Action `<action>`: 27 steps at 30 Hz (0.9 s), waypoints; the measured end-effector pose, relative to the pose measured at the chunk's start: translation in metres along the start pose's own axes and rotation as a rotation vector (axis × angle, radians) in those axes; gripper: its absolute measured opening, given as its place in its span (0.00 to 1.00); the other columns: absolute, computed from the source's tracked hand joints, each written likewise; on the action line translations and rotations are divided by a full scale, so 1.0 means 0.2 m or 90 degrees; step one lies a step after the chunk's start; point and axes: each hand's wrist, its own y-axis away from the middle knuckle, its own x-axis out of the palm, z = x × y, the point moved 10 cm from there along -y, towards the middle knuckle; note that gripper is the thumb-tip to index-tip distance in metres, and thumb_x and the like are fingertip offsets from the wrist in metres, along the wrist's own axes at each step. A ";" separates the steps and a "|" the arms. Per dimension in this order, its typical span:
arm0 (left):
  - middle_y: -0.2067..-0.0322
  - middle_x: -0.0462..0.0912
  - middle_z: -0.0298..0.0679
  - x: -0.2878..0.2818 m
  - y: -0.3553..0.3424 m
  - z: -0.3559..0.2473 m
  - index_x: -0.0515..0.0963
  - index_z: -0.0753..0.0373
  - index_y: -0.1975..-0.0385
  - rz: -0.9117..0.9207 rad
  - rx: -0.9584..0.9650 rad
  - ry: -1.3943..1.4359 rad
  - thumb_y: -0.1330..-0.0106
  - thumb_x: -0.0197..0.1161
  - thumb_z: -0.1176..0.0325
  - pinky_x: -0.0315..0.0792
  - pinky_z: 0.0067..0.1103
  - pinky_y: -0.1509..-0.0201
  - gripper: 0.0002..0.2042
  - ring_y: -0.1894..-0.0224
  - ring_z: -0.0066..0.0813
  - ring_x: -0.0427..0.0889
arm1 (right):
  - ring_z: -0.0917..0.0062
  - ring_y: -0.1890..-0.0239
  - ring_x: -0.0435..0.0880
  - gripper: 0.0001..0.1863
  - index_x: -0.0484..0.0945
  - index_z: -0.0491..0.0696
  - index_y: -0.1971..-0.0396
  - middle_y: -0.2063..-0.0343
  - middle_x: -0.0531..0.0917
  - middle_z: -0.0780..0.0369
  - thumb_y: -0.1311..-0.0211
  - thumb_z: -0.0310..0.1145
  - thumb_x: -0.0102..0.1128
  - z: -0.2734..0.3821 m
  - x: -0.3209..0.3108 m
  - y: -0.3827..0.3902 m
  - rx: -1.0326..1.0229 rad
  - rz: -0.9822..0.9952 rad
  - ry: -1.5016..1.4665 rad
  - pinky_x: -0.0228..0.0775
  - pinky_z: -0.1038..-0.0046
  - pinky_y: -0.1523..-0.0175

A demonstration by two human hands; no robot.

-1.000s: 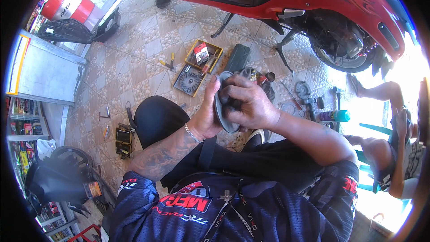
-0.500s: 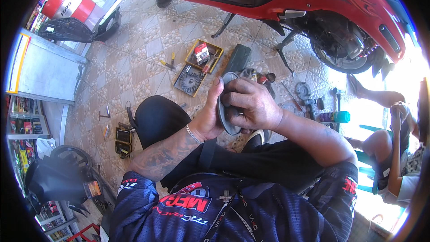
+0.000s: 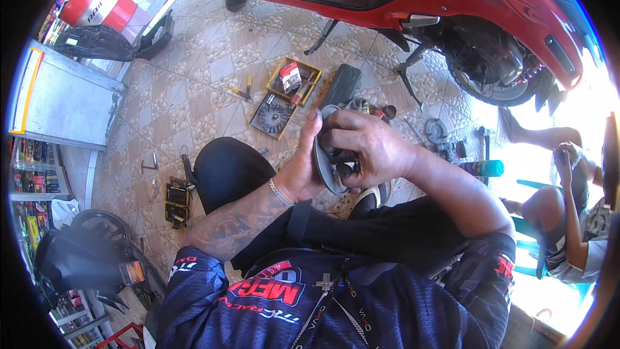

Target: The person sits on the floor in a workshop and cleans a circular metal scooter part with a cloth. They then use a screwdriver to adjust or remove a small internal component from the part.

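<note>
A round grey metal disc with a dished face, like a scooter pulley half (image 3: 322,167), is held up on edge above my lap. My left hand (image 3: 301,163) supports it from the left, palm against its back and thumb at its upper rim. On the other side, the bent fingers of my right hand (image 3: 378,145) reach into the dished face. Between those fingers and the thumb shows a small dark part (image 3: 346,163); its kind is too shadowed to make out. My right fingers hide much of the disc's inner face.
Beyond my hands lie yellow-edged trays (image 3: 274,130) with a finned fan disc and a red-white box, plus a dark green case (image 3: 342,84). A red motorcycle (image 3: 387,19) stands at the back. Metal parts (image 3: 436,130) and a teal-capped can (image 3: 491,168) are right; a person (image 3: 549,213) sits beyond.
My right hand's fingers have shifted and opened slightly at the disc's face, so the dark part between them shows more. The disc and my left hand stay nearly in place.
</note>
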 end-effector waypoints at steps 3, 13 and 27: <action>0.34 0.67 0.47 0.00 0.01 0.01 0.58 0.54 0.27 0.003 -0.016 0.017 0.30 0.33 0.23 0.77 0.44 0.37 0.44 0.33 0.46 0.73 | 0.53 0.51 0.81 0.36 0.78 0.47 0.51 0.52 0.78 0.53 0.70 0.31 0.78 -0.01 0.01 0.02 0.003 0.021 0.025 0.77 0.57 0.46; 0.33 0.66 0.48 0.04 0.02 -0.06 0.56 0.55 0.26 0.079 0.009 0.026 0.30 0.32 0.23 0.79 0.47 0.38 0.45 0.32 0.50 0.71 | 0.55 0.51 0.83 0.34 0.78 0.46 0.52 0.54 0.81 0.55 0.68 0.30 0.78 -0.03 -0.09 0.07 -0.016 -0.149 -0.016 0.78 0.60 0.47; 0.37 0.69 0.49 -0.06 -0.01 -0.03 0.59 0.55 0.29 -0.011 0.029 0.015 0.29 0.37 0.26 0.84 0.45 0.44 0.42 0.36 0.47 0.76 | 0.55 0.54 0.83 0.23 0.81 0.46 0.60 0.58 0.81 0.54 0.62 0.33 0.73 -0.02 -0.01 0.04 -0.016 -0.238 0.011 0.79 0.59 0.50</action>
